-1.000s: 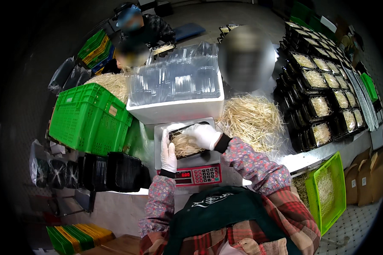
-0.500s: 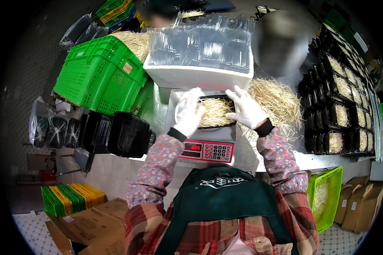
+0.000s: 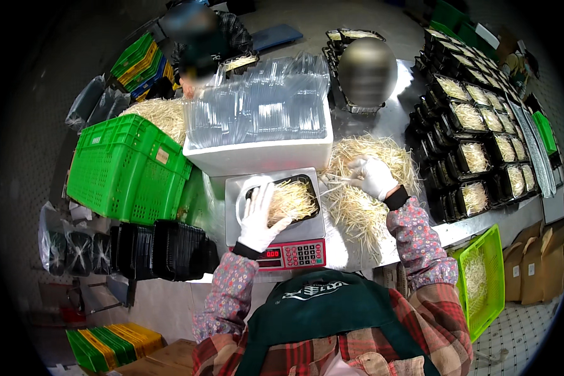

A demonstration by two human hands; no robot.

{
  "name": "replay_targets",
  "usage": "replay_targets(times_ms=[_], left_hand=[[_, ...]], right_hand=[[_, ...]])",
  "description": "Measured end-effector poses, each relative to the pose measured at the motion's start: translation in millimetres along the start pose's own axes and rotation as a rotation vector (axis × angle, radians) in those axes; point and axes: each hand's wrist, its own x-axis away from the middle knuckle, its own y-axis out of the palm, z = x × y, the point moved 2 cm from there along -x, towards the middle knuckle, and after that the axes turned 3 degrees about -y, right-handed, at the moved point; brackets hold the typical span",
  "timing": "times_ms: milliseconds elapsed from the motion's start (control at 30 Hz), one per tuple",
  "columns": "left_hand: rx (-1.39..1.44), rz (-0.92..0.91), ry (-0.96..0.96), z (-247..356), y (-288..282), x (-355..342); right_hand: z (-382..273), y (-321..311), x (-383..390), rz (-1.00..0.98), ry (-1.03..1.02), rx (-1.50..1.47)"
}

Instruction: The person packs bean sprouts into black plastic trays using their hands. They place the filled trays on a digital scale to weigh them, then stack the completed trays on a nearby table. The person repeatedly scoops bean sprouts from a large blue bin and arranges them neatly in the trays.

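Note:
A black tray (image 3: 316, 202) heaped with pale, thin sprouts (image 3: 292, 199) rests on the platform of a red-fronted digital scale (image 3: 303, 254). My gloved left hand (image 3: 257, 216) lies along the tray's left side, fingers spread, thumb over the sprouts. Behind it shows part of a whitish, rounded, translucent item (image 3: 244, 195) that I cannot name. To the right of the scale, my gloved right hand (image 3: 375, 177) is at the loose sprout pile (image 3: 360, 216), its fingers bent together on some strands.
A white foam box (image 3: 257, 156) of clear lids stands behind the scale. Green crates (image 3: 128, 172) and stacked black trays (image 3: 178, 250) are on the left. Filled trays (image 3: 473, 156) are stacked on the right. A co-worker (image 3: 207, 50) is across the table.
My right hand has left the tray and moved right onto the sprout pile. The left hand stays at the tray. The whole view has shifted, bringing more of the far side into sight.

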Motion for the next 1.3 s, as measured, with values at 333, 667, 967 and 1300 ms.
replay_targets(times_ms=[333,667,967,1300], left_hand=[[-0.204,-0.034,0.022,0,31,-17],[-0.194,-0.021,0.003,-10,48,-26],[0.309,0.290,0.031,29,-1,-8],[0.793,0.491,-0.259,-17,-26,44]], right_hand=[[-130,67,-41,0.124,-0.155,-0.384],[-140,59,-54,-0.172,-0.102,-0.316],[-11,29,-184,0.454,0.349,-0.738],[-11,14,-237,0.304,0.404,-0.706]])
